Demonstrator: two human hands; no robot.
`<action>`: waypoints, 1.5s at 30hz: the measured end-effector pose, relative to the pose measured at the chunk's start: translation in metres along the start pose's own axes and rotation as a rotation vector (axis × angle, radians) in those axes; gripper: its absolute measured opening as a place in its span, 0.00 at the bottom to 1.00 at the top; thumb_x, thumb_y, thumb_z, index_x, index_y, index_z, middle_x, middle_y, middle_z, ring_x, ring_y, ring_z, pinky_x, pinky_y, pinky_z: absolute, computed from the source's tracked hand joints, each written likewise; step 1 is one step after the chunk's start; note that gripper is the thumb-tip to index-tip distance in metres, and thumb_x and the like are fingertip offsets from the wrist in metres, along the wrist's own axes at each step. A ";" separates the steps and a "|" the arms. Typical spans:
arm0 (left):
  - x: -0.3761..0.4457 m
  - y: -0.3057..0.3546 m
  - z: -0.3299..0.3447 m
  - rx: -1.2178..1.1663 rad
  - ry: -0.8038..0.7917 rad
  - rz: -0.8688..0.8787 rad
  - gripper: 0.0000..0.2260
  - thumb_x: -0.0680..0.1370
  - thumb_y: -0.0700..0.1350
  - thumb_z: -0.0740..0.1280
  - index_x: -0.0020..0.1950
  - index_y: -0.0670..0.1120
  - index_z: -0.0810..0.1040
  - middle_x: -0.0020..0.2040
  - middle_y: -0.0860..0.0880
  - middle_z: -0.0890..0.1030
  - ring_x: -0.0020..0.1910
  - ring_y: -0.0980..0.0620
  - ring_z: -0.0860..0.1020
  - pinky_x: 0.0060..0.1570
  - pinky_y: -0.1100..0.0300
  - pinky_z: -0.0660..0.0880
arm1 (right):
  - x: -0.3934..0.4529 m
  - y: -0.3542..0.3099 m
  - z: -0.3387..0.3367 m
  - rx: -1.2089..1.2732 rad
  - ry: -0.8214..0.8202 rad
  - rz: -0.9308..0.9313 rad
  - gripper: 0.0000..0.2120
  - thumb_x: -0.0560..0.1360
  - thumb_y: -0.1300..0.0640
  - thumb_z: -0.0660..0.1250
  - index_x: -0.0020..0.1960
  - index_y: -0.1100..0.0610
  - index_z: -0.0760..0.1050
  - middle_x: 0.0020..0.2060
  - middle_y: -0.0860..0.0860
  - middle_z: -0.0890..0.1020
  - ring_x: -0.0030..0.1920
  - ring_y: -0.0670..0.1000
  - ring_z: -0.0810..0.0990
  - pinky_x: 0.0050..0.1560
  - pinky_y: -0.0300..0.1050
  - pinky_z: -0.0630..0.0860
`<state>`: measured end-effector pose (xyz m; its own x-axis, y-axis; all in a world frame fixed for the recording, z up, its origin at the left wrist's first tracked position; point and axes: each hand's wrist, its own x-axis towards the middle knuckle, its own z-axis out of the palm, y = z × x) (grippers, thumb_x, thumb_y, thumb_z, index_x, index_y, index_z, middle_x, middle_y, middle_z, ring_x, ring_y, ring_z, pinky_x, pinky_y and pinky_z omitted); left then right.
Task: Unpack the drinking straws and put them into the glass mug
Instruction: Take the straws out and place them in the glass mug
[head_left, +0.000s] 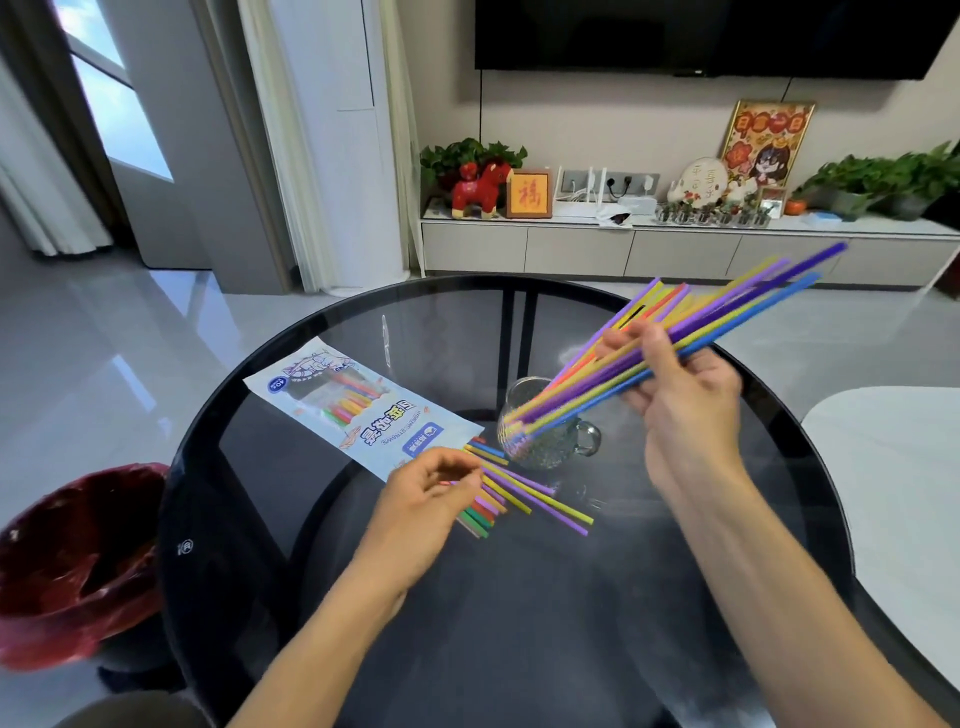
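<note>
My right hand (675, 384) grips a bundle of coloured straws (737, 306) slanted up to the right; their lower ends sit inside the glass mug (550, 441) on the round table. The mug's handle points right. My left hand (431, 493) has its fingers curled over the loose straws (530, 499) that lie on the table at the open end of the straw packet (358, 410). The flat white-and-blue packet, with some straws showing through its window, lies to the left of the mug.
The round dark glass table (519, 623) has a black rim. A bin with a red liner (78, 561) stands on the floor at the left. A white table edge (893, 493) is at the right. A TV cabinet with plants and ornaments (675, 244) stands behind.
</note>
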<state>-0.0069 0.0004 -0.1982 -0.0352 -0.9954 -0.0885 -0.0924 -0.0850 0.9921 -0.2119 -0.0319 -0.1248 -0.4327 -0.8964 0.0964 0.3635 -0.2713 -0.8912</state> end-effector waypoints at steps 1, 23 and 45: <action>0.000 0.001 -0.002 0.006 0.035 -0.008 0.07 0.77 0.40 0.68 0.45 0.52 0.82 0.46 0.51 0.86 0.47 0.54 0.83 0.48 0.60 0.78 | 0.008 -0.002 0.002 0.041 0.067 -0.037 0.07 0.80 0.60 0.64 0.51 0.63 0.78 0.43 0.58 0.85 0.44 0.53 0.86 0.48 0.49 0.83; -0.005 0.010 0.001 0.032 -0.019 0.040 0.05 0.77 0.40 0.68 0.46 0.49 0.81 0.42 0.54 0.85 0.38 0.61 0.82 0.38 0.68 0.76 | 0.039 0.033 0.017 -0.292 0.258 -0.070 0.08 0.80 0.58 0.65 0.42 0.53 0.77 0.39 0.52 0.86 0.41 0.50 0.86 0.54 0.56 0.82; 0.008 -0.004 -0.011 0.342 0.130 0.132 0.05 0.78 0.45 0.67 0.51 0.56 0.77 0.51 0.58 0.83 0.50 0.57 0.81 0.51 0.59 0.78 | -0.007 0.038 -0.035 -1.156 -0.173 -0.087 0.27 0.79 0.43 0.59 0.30 0.58 0.77 0.23 0.53 0.81 0.27 0.53 0.82 0.36 0.51 0.81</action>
<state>0.0045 -0.0072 -0.2019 0.0558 -0.9959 0.0714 -0.4227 0.0412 0.9053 -0.2243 -0.0239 -0.1746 -0.2689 -0.9503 0.1568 -0.6664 0.0661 -0.7427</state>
